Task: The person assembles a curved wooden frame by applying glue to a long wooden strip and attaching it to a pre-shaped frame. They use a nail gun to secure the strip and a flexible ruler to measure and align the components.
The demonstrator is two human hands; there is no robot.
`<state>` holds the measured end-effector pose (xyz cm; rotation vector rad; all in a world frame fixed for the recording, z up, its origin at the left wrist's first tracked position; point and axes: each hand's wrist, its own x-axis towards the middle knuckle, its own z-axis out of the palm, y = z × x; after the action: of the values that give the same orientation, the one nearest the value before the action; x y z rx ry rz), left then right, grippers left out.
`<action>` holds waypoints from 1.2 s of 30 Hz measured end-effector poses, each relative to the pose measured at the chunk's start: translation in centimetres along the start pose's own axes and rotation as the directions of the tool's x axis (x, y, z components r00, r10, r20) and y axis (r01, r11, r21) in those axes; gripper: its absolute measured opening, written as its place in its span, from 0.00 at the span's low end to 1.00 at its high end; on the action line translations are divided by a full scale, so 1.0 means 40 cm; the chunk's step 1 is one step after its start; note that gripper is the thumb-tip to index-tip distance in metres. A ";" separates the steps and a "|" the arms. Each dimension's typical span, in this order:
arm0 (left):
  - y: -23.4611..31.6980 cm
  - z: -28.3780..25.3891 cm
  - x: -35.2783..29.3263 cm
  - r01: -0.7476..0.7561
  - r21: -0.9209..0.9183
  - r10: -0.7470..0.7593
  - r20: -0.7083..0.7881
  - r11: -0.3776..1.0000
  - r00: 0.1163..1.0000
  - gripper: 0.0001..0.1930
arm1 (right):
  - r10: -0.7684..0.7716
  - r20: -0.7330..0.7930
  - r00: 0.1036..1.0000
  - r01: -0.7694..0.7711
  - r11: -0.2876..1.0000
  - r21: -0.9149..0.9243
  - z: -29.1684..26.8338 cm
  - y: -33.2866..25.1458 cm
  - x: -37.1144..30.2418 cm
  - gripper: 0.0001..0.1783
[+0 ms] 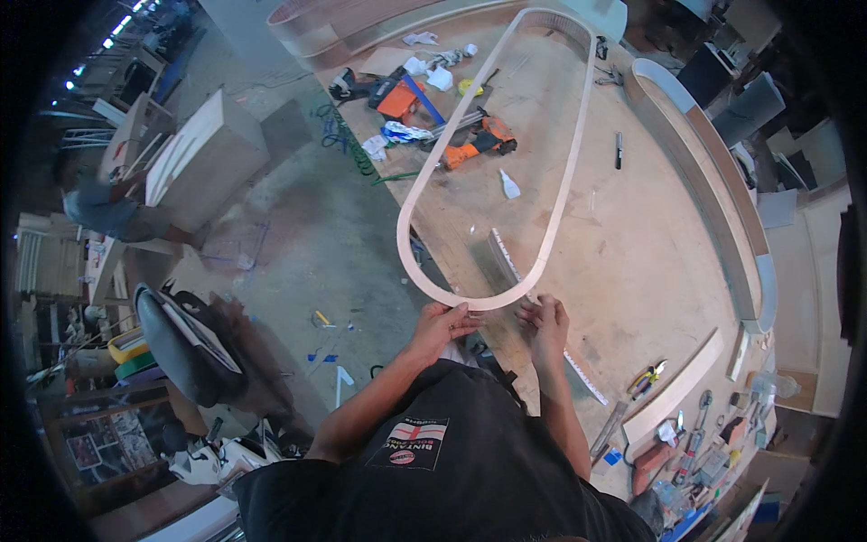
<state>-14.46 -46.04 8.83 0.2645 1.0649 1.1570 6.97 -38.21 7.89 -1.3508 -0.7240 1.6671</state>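
A long oval hoop of pale bent wood [404, 239] slants away from me, its near curve at my hands and its far curve over the workbench. My left hand [441, 331] is closed on the bottom of the near curve, thumb and fingers pinching the rim. My right hand [545, 327] is curled just below the hoop's near right curve. What its fingers hold is hard to make out. Beneath that hand runs a long narrow strip with white markings along its edge [587, 378], showing on both sides of it.
On the wooden bench [623, 235] lie an orange power tool [479, 140], a white pointed bottle [509, 185], a black marker [619, 151] and pliers [647, 379]. A larger curved wooden frame [722, 212] lines the right. Hand tools crowd the lower right. Another person [117, 210] is at far left.
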 end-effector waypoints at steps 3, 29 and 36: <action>0.045 0.006 -0.011 -0.024 0.025 0.023 0.017 0.999 1.000 0.17 | 0.061 0.044 0.997 -0.060 0.998 -0.022 -0.037 0.062 -0.039 0.20; 0.409 -0.101 0.030 0.310 0.363 -0.468 0.783 0.879 0.411 0.28 | -0.477 -0.242 0.845 0.430 0.875 -0.224 0.698 0.144 0.799 0.33; 0.484 -0.149 0.068 0.250 0.414 -0.483 0.765 0.876 0.426 0.27 | -0.423 -0.486 0.765 0.162 0.857 -0.490 0.781 0.025 0.788 0.41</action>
<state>-31.01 -37.35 17.08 0.6825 0.2993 0.3410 -25.20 -8.73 -0.11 -1.8185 -0.8968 0.7748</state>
